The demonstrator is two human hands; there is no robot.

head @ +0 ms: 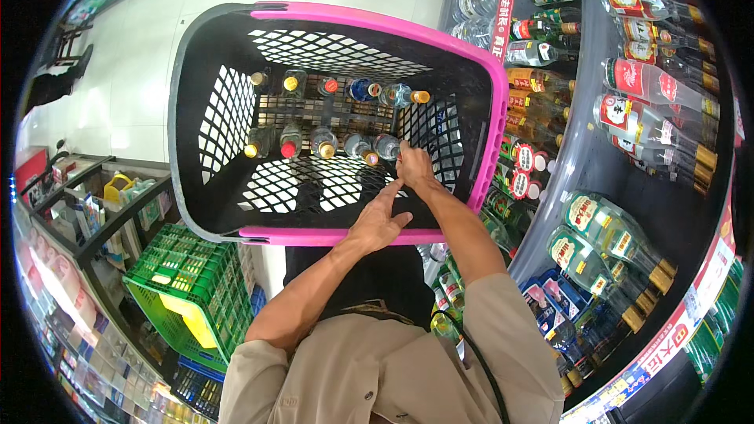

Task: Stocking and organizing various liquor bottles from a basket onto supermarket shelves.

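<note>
A deep black basket with a pink rim (500, 129) stands before me, with mesh openings in its walls. Two rows of upright bottles are inside. My right hand (415, 166) reaches in and is closed around the neck of a clear bottle (386, 145) at the right end of the near row; its cap is hidden by my fingers. Left of it in that row are a bottle with a gold cap (324, 144) and one with a red cap (288, 147). A blue bottle (360, 89) is in the far row. My left hand (380, 221), holding nothing, hovers over the near rim, fingertips by my right hand.
To the right, shelves hold many bottles, among them large clear ones (612, 235) and amber ones (533, 100). A green plastic crate (188, 277) stands at the lower left beside a goods rack (112, 206). Pale floor tiles (141, 70) lie beyond the basket.
</note>
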